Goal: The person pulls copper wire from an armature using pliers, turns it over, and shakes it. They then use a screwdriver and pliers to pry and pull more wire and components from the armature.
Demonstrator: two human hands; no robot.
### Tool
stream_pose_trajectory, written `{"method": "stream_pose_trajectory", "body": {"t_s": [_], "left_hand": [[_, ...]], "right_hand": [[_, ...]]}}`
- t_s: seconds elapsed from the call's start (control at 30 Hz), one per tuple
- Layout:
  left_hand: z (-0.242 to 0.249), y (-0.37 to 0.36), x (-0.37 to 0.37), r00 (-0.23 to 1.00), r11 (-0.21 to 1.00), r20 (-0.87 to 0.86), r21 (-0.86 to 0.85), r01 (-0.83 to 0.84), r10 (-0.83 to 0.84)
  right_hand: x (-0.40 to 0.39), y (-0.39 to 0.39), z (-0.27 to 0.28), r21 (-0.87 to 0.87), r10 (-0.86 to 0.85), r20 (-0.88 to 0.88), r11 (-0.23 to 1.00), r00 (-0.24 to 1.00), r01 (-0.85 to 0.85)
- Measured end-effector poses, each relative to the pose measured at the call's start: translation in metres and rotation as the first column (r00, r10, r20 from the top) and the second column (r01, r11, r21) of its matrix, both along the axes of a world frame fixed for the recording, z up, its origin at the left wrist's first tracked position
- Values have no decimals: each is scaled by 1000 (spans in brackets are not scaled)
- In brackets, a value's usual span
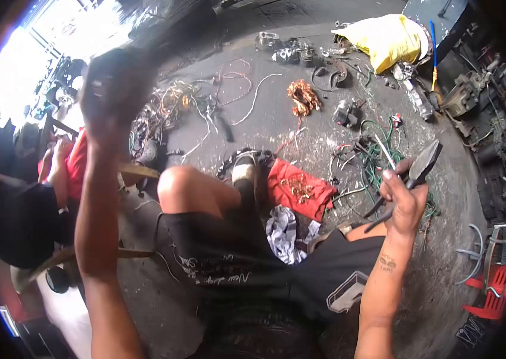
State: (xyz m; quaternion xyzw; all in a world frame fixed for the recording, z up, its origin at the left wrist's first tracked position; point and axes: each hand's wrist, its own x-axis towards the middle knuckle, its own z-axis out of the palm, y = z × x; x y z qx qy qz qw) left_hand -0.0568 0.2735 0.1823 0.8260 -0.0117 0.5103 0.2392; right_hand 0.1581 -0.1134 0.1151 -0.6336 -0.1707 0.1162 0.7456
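My right hand (405, 203) is closed around a pair of dark pliers (425, 161), jaws pointing up and right, handles sticking out below the fingers. A thin pale strip, perhaps a wire (384, 151), rises from beside the thumb of that hand. Tangled green wires (375, 170) lie on the floor just beyond it. My left hand (112, 90) is raised at the upper left and smeared by motion; its fingers and anything in them cannot be made out. Between my legs and the wires, a red cloth (319, 202) bears small copper-coloured scraps (296, 189).
A copper wire bundle (304, 97) and a heap of mixed wires (166, 113) lie on the floor. A yellow sack (384, 42) is at the back. Metal parts (474, 93) and a red plastic piece (501, 287) line the right. Another person (20, 209) sits at left.
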Motion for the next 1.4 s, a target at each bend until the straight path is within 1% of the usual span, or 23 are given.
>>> {"method": "stream_pose_trajectory", "body": {"t_s": [0.1, 0.13, 0.2, 0.3, 0.37, 0.43, 0.47, 0.5, 0.57, 0.63, 0.77, 0.83, 0.87, 0.9, 0.97, 1.0, 1.03, 1.1, 1.17, 1.2, 1.23, 1.33, 1.4], "left_hand": [[46, -18, -71, 959, 780, -106, 608, -146, 262], [50, -30, -84, 964, 779, -83, 608, -151, 252], [48, -56, -109, 957, 916, -23, 299, -268, 288], [60, -44, -131, 975, 915, -86, 370, -158, 203], [55, -50, -131, 976, 929, -24, 312, -199, 217], [38, -39, -133, 988, 919, -83, 383, -88, 130], [26, -42, -129, 996, 997, -84, -70, -28, 22], [21, -46, -122, 983, 982, -172, -168, -90, 61], [-10, -24, -109, 975, 900, -124, -418, 120, -187], [-33, -17, -90, 982, 940, -185, -340, -39, -27], [-114, 23, -56, 882, 880, -467, -391, -269, 63], [-175, 48, -36, 908, 953, -404, -214, -214, 113], [-199, 52, -29, 873, 893, -488, -380, -241, 28], [-224, 52, -28, 826, 794, -556, -540, -279, -88], [-273, 57, -29, 783, 842, -621, -436, -317, -27], [-303, 58, -31, 812, 656, -531, -706, -265, -243], [-313, 55, -33, 787, 605, -567, -723, -333, -244], [-311, 47, -43, 760, 573, -587, -737, -359, -279], [-353, 46, -52, 883, 511, -366, -841, -179, -293], [-341, 44, -54, 858, 420, -355, -888, -186, -371], [-320, 40, -53, 795, 425, -494, -841, -334, -353], [-343, 39, -51, 819, 461, -491, -825, -326, -298], [-360, 42, -47, 696, 629, -693, -628, -458, -185]], "right_hand": [[-35, -4, 21, 75, 140, 47, 987, 989, -143], [-40, -8, 29, 52, 195, 68, 979, 978, -199], [-49, -10, 59, -72, 224, 175, 974, 959, -215], [-30, 3, 109, -73, 178, 341, 984, 923, -163], [-25, 9, 132, 10, 224, 327, 971, 918, -240], [-15, 9, 140, 52, 313, 292, 938, 904, -342], [-14, 12, 140, 40, 317, 286, 939, 904, -342], [-15, 15, 136, 34, 319, 277, 940, 906, -340], [-23, 28, 113, 32, 313, 235, 944, 920, -329], [-30, 59, 85, 6, 280, 151, 959, 948, -284], [-7, 162, -1, -12, 357, -127, 932, 925, -361], [-8, 210, -34, -38, 381, -294, 912, 877, -409], [-7, 223, -44, 22, 482, -347, 862, 805, -507], [-9, 232, -48, -33, 478, -351, 853, 805, -521], [-4, 234, -37, -245, 446, -228, 834, 866, -494], [0, 231, -22, -318, 423, -146, 836, 894, -447], [5, 225, -4, -388, 404, -53, 834, 913, -392], [27, 208, 32, -363, 375, 27, 867, 927, -340], [50, 199, 63, -312, 467, 16, 843, 884, -439], [53, 205, 72, -312, 487, 6, 831, 874, -461], [58, 214, 73, -306, 506, -2, 821, 863, -482], [55, 256, 35, -366, 461, -77, 812, 884, -455], [52, 276, -12, -396, 468, -196, 766, 862, -506]]}}
